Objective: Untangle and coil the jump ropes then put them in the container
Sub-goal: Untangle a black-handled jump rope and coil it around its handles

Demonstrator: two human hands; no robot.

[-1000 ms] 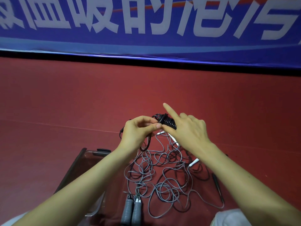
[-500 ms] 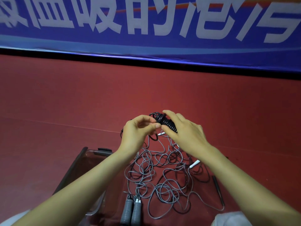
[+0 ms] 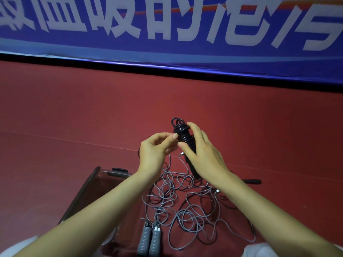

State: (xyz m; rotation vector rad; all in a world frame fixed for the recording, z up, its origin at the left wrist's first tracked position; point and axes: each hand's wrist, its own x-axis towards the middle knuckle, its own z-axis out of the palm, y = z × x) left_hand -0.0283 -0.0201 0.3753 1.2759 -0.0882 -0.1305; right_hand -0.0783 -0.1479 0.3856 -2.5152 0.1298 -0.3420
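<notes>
You face a dark red floor crossed by a faint pale seam, which runs back to a black strip under a blue banner printed with large, blurred grey-white characters and a thin orange streak.

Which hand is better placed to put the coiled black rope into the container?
Probably the right hand: its fingers wrap the coiled black rope, while the left hand only pinches its side. The container lies lower left, though.
</notes>
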